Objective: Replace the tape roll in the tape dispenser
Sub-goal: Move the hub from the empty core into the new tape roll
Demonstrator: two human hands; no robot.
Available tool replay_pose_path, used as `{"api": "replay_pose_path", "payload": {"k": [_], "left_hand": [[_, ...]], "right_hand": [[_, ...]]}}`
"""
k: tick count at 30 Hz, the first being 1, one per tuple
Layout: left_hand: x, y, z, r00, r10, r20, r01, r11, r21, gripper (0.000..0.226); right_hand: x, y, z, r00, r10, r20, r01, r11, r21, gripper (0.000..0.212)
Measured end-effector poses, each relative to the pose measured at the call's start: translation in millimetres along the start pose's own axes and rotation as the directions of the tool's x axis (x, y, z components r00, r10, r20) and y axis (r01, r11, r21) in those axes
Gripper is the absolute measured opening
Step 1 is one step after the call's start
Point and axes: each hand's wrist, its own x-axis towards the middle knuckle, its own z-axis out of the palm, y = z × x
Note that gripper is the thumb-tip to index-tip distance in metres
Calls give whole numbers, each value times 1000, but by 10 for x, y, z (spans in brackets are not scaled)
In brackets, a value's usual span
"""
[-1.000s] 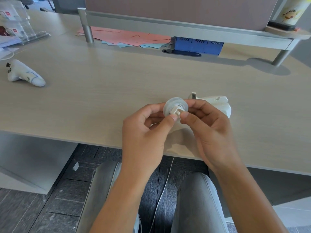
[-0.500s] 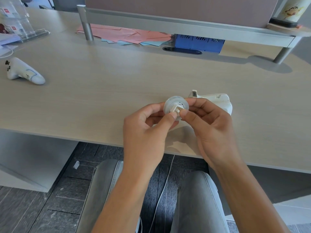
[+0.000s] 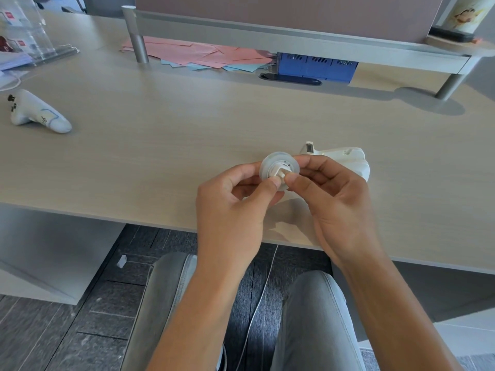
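A clear tape roll [image 3: 270, 163] with a white plastic hub [image 3: 280, 173] in its core is held just above the desk's near edge. My left hand [image 3: 235, 207] pinches the roll and hub from the left, thumb on the hub. My right hand [image 3: 340, 199] pinches them from the right, thumb tip meeting the left thumb. Behind my right hand the white tape dispenser [image 3: 345, 159] lies on the desk [image 3: 187, 135], its cutter end pointing left, its lower part hidden by my fingers.
A white handheld controller [image 3: 37, 113] lies at the desk's left. Pink and blue papers [image 3: 203, 56] and a blue box [image 3: 317, 66] sit at the back under a raised shelf [image 3: 294, 36]. A clear plastic stand [image 3: 29, 36] is at far left.
Both hands and the roll have stayed almost in place; the fingers shifted only slightly on the hub. The dispenser has not moved.
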Motion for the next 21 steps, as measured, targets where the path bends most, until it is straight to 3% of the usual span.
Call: {"api": "replay_pose_path", "payload": {"k": [13,21], "left_hand": [[10,-28,0,1000,6,-15,-6,999,31,14],[11,-24,7,1000,11,-18,-11,1000,5,22]], "right_hand": [[10,15,-11,1000,9,8,-9,1000,-21,20],[16,26,-22,1000,12,12,-12,1000,-7,18]]}}
